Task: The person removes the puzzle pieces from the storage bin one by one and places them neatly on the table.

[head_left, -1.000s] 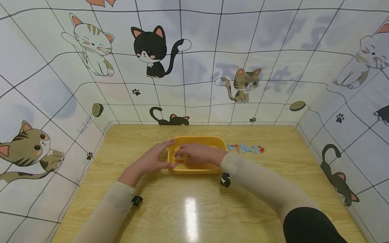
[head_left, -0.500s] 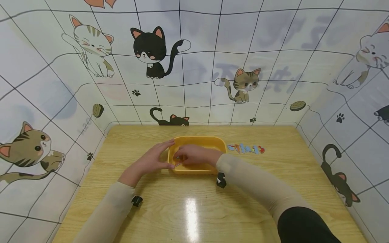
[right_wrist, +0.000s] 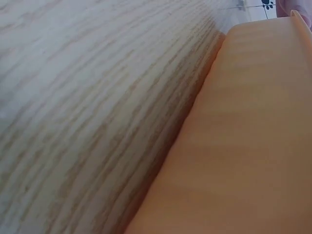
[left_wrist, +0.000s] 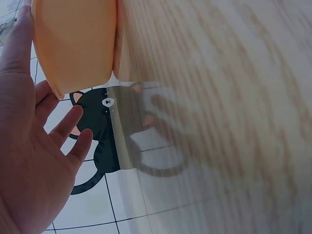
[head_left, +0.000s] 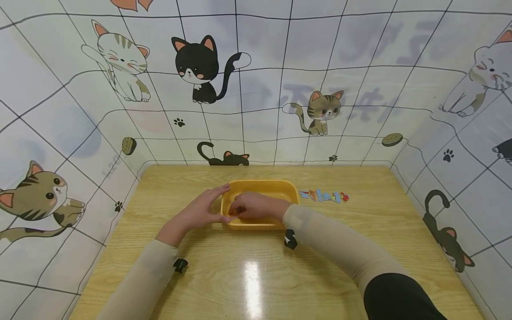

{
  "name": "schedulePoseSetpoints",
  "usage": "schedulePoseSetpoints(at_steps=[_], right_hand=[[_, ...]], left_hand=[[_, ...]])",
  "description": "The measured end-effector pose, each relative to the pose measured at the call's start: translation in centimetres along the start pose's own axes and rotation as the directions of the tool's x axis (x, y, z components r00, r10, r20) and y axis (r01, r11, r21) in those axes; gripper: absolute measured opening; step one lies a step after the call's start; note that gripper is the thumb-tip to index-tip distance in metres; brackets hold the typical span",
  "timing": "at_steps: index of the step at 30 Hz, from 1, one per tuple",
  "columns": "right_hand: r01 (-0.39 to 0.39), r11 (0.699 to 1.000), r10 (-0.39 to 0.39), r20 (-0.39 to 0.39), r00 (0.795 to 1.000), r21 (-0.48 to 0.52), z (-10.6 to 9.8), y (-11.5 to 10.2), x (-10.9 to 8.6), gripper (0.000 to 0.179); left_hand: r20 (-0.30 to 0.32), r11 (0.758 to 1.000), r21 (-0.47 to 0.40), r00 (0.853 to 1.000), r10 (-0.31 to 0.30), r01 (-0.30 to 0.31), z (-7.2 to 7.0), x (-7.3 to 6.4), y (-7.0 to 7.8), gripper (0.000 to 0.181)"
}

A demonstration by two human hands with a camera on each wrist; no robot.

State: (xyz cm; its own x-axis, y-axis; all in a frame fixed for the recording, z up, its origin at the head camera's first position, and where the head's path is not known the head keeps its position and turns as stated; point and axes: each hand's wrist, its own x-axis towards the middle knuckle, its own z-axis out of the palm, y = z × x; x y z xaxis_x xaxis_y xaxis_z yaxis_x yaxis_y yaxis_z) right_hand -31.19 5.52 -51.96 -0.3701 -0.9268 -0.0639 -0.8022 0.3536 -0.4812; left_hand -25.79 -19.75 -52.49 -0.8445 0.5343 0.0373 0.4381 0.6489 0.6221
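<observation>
A yellow plastic tray stands near the back of the table. At its left end my left hand touches the rim, thumb at the near corner and fingers spread towards the far one. In the left wrist view the fingers of that left hand look relaxed beside the tray wall. My right hand reaches into the tray's left part with bent fingers pointing down. A thin pale edge of a flat piece shows below its fingertips; whether they pinch it is hidden. The right wrist view shows only the tray's outer wall.
Right of the tray lies a row of small colourful flat cutouts, in blue, orange and red. The wooden table meets cat-patterned cloth walls at the back and both sides.
My right hand has shifted slightly left and nearer within the tray, its fingers bending more and covering the blue and orange pieces seen there before. The left hand stays put.
</observation>
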Motion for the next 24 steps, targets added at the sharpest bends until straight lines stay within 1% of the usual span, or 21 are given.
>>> schedulePoseSetpoints(at_steps=[5, 8, 13, 20, 24], right_hand=[[-0.028, 0.999, 0.028, -0.011, 1.0, -0.033, 0.4, 0.2, 0.0, 0.02], [-0.055, 0.997, 0.054, -0.025, 0.998, -0.048, 0.6, 0.3, -0.1, 0.016], [-0.096, 0.994, 0.094, -0.045, 0.995, -0.046, 0.7, 0.6, -0.3, 0.012], [-0.112, 0.992, 0.108, -0.05, 0.993, -0.065, 0.4, 0.4, -0.9, 0.011], [-0.14, 0.989, 0.136, -0.072, 0.988, -0.056, 0.0, 0.3, -1.6, 0.01]], left_hand=[[-0.005, 1.0, -0.001, 1.0, 0.005, -0.005, 0.0, 0.0, 0.0, 0.102], [-0.005, 1.0, 0.001, 1.0, 0.01, -0.01, 0.0, 0.0, 0.0, 0.102], [-0.002, 1.0, 0.005, 1.0, 0.014, -0.014, -0.1, 0.0, -0.1, 0.102], [-0.001, 1.0, 0.0, 1.0, 0.007, -0.007, -0.1, -0.1, 0.0, 0.101], [-0.001, 1.0, 0.002, 1.0, 0.011, -0.011, -0.1, -0.1, 0.1, 0.101]])
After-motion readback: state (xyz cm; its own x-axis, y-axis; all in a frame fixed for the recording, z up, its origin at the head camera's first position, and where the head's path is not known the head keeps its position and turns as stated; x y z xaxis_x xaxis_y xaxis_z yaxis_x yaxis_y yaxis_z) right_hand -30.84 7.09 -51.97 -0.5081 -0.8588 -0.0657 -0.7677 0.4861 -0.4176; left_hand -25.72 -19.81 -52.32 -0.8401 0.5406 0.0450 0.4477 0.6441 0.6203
